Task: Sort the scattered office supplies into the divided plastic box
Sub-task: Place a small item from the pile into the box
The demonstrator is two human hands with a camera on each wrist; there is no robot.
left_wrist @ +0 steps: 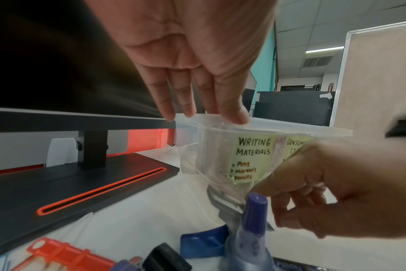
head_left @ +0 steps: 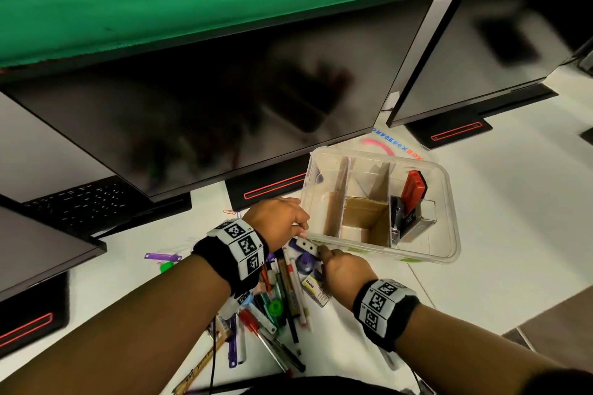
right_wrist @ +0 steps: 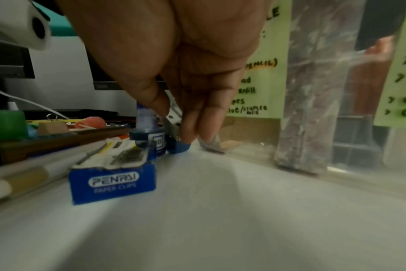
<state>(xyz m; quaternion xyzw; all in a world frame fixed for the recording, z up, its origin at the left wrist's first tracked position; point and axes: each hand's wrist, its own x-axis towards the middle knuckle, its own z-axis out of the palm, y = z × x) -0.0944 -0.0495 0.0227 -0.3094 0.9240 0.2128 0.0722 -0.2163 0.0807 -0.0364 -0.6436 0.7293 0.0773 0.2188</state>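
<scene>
The clear divided box (head_left: 449,202) stands on the white desk, with cardboard partitions and green labels such as "Writing Materials" (left_wrist: 253,157). Its right compartment holds a red and black stapler (head_left: 412,192); the other two look empty. My left hand (head_left: 296,228) is open, its straight fingertips (left_wrist: 232,113) resting on the rim of the box (left_wrist: 290,128) at the near left corner. My right hand (head_left: 325,253) pinches a small blue-based metal tool (right_wrist: 179,144) between thumb and fingers, low on the desk beside the box wall (right_wrist: 313,91). Scattered pens (head_left: 279,308) lie under my forearms.
A blue bottle with a purple cap (left_wrist: 253,229) and a blue box of paper clips (right_wrist: 114,181) sit next to the tool. Monitors (head_left: 224,106) and their black bases (head_left: 269,189) stand behind the box. A keyboard (head_left: 83,202) lies at the far left.
</scene>
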